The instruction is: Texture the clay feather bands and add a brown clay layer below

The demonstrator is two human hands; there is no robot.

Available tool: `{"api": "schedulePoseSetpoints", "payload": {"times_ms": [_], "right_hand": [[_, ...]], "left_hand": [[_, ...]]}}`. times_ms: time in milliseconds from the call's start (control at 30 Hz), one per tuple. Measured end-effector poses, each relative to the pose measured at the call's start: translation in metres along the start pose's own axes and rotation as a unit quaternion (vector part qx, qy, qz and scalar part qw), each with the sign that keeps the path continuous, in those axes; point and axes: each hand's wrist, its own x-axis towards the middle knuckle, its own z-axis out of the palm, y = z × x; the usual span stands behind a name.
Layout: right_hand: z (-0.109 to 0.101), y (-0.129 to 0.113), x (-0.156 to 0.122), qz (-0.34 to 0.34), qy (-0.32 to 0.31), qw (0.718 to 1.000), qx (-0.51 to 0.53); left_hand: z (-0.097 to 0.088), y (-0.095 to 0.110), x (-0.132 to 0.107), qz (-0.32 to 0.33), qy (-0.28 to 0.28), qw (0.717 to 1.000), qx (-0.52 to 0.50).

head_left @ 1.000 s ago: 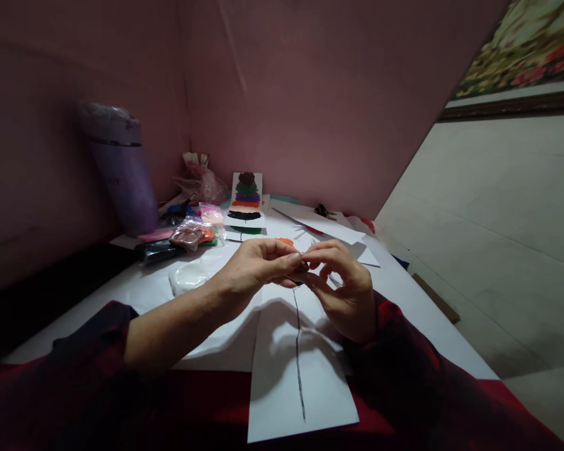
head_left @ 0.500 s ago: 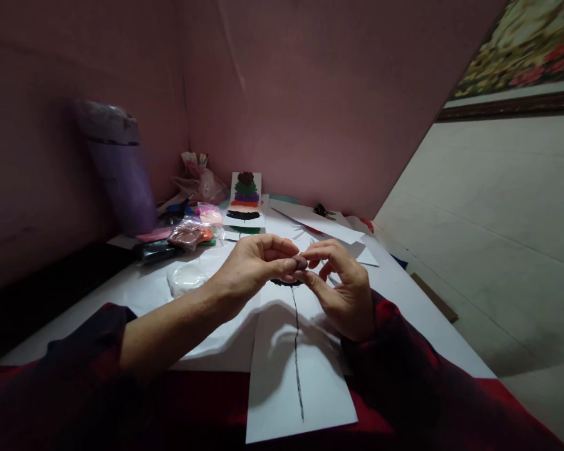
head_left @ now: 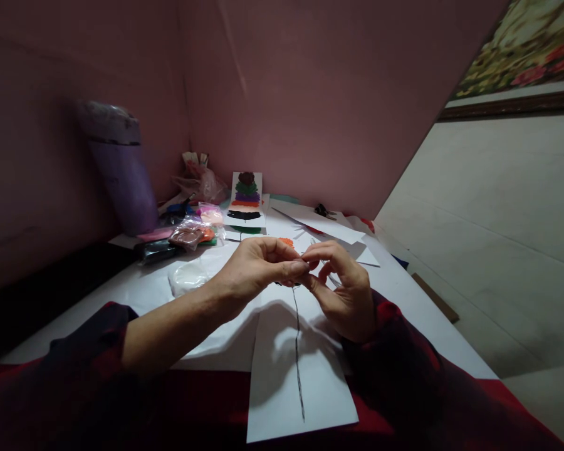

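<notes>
My left hand (head_left: 267, 262) and my right hand (head_left: 338, 282) meet at their fingertips above a white sheet of paper (head_left: 275, 388). A small lump of brown modelling clay (head_left: 304, 260) is pinched between them, mostly covered by the fingers. Both hands are closed on it, thumbs and forefingers pressed together. Down the sheet runs a dark drawn line (head_left: 297, 351). Just beyond my fingers an orange patch (head_left: 286, 242) shows, its lower part hidden behind the hands.
Bags of coloured clay (head_left: 188, 235) and a white packet (head_left: 188, 277) lie at left, near a tall purple container (head_left: 122, 181). A card with coloured bands (head_left: 245, 197) stands at the back. Loose paper (head_left: 317, 222) and a dark clip (head_left: 323, 210) lie back right.
My fingers have closed further over the brown clay, so less of it shows. My left thumb has shifted slightly right. More of the orange patch is visible.
</notes>
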Motion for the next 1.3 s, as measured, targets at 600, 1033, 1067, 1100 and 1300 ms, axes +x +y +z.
{"api": "schedulePoseSetpoints", "payload": {"times_ms": [600,1033,1067,1100,1300], "right_hand": [[0.0007,0.0013,-0.0006,-0.011,0.002,1.000,0.006],[0.0007,0.0010,-0.0005,-0.009,-0.010,1.000,0.010],[0.0006,0.0009,-0.0005,-0.008,-0.011,1.000,0.012],[0.0004,0.0006,-0.0004,-0.008,-0.007,1.000,0.012],[-0.0011,-0.0009,0.0004,-0.015,-0.004,1.000,0.007]], "left_hand": [[0.0005,0.0004,0.0000,0.000,0.012,1.000,0.001],[-0.0003,0.0008,0.0006,0.003,0.018,0.999,-0.040],[-0.0003,0.0008,0.0005,0.000,0.021,0.999,-0.037],[-0.0004,0.0007,0.0004,-0.005,0.018,0.999,-0.029],[-0.0026,-0.0005,-0.0002,0.001,-0.001,1.000,0.011]]}}
